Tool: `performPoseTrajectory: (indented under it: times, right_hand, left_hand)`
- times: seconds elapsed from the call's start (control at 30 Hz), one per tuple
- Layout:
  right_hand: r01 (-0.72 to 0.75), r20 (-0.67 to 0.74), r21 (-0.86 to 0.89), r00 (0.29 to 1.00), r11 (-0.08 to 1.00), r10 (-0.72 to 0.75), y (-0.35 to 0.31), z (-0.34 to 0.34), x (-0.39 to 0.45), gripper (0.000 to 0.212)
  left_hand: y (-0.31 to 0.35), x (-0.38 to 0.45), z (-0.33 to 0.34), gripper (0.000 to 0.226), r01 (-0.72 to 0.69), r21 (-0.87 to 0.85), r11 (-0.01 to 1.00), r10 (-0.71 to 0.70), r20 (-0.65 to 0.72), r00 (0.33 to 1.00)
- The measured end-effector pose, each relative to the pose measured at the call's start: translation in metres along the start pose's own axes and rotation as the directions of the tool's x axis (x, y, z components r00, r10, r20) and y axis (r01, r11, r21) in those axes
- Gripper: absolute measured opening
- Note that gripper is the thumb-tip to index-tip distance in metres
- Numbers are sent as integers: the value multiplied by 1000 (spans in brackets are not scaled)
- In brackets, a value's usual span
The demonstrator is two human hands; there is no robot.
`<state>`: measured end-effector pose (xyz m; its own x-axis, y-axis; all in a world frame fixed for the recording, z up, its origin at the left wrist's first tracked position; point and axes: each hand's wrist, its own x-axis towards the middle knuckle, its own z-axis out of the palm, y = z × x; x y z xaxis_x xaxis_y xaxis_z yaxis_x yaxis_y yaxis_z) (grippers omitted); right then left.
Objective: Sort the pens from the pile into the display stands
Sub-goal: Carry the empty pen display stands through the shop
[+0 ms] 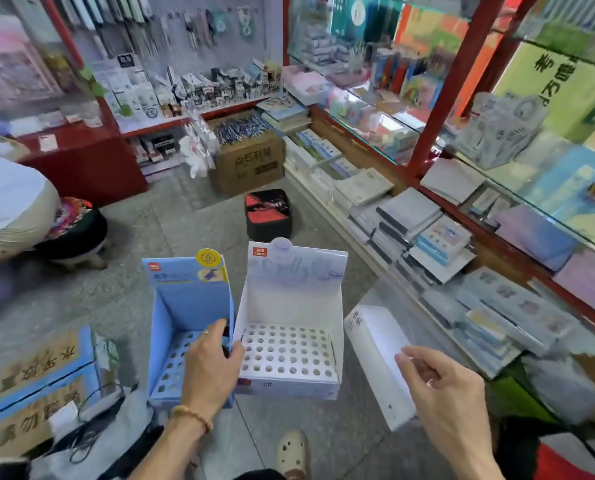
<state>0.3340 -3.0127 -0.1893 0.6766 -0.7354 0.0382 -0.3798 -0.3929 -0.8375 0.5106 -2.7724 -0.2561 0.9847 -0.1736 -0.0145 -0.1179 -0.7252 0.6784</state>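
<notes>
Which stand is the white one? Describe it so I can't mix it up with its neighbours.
On the grey floor, right in front of the person, two open cardboard stands sit side by side. The white stand is the right-hand one, beside the narrower blue stand that the left hand touches. It alone has a pale lilac back panel and a white, empty hole grid.

The left hand [210, 362] covers part of the blue stand [185, 306] and its right wall; what its fingers pinch there is too dark to tell. Left of that stand, a seated person [12, 209] is cut off by the edge and blurred.
</notes>
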Motion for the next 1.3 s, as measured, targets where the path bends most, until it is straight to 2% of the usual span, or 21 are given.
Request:
performPoseTrajectory:
  times: [0.2,0.37,0.57,0.67,0.83,0.97,1.1,1.3]
  right_hand:
    - [13,10,-65,1000,998,-12,-24,46,125,9]
    - [32,-10,-102,999,994,-34,-31,98,244,8]
    - [27,77,-32,997,999,-25,-68,169,406,12]
    - [68,113,-65,992,996,-60,-102,207,481,13]
    - [103,140,-122,986,987,-85,-146,283,583,13]
    - [101,132,-155,988,983,-81,-170,346,644,12]
    - [-31,21,-155,999,987,34,-197,406,692,8]
    - [-217,-177,-180,967,960,185,-216,450,736,12]
  left_hand:
    - [54,150,19,21,-28,-9,1000,28,-32,999]
    - [71,268,50,24,-31,0,1000,31,-26,999]
    - [82,394,55,24,91,15,996,-89,-81,993]
    - [78,456,47,20,164,7,986,-162,-113,980]
    - [58,570,41,27,229,-7,973,-228,-139,964]
    - [40,676,42,24,156,28,987,-151,-121,981]
    - [27,797,38,25,105,77,992,-104,-13,994]
    - [60,947,52,28,-88,97,991,71,165,984]
